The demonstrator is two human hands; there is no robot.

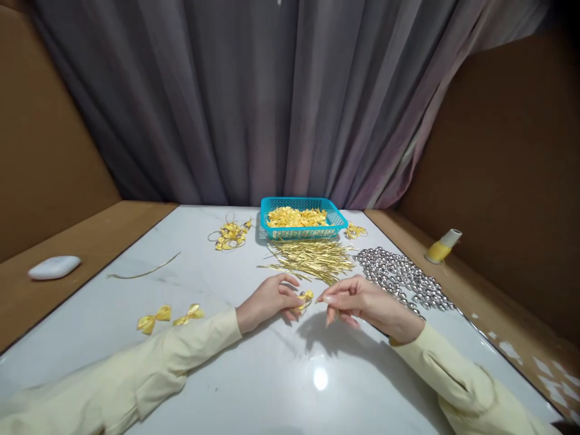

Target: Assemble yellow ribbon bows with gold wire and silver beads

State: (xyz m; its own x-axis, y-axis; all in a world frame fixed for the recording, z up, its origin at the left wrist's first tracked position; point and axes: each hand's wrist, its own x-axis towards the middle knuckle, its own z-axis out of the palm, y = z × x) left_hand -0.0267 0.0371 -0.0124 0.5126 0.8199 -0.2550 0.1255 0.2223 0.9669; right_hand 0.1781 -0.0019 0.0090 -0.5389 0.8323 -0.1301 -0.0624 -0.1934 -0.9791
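Note:
My left hand (276, 299) pinches a small yellow ribbon bow (309, 295) between thumb and fingers. A shiny silver bead and a bit of gold cord show at that bow, partly hidden by the fingertips. Just to the right, my right hand (353, 300) has thumb and index finger pressed together. Whatever lies between those fingertips is too small to make out. Beyond both hands is a pile of gold cord pieces (312, 258). Many silver beads (403, 275) are spread out past my right hand. Two loose yellow bows (154, 319) lie near my left forearm.
At the back stands a blue basket (263, 217) full of yellow bows (296, 217). Beaded bows with cord loops (232, 234) sit left of it, a smaller cluster (356, 231) right. One cord (144, 272) lies left. A white object (54, 267) and yellow thread spool (443, 246) flank the table.

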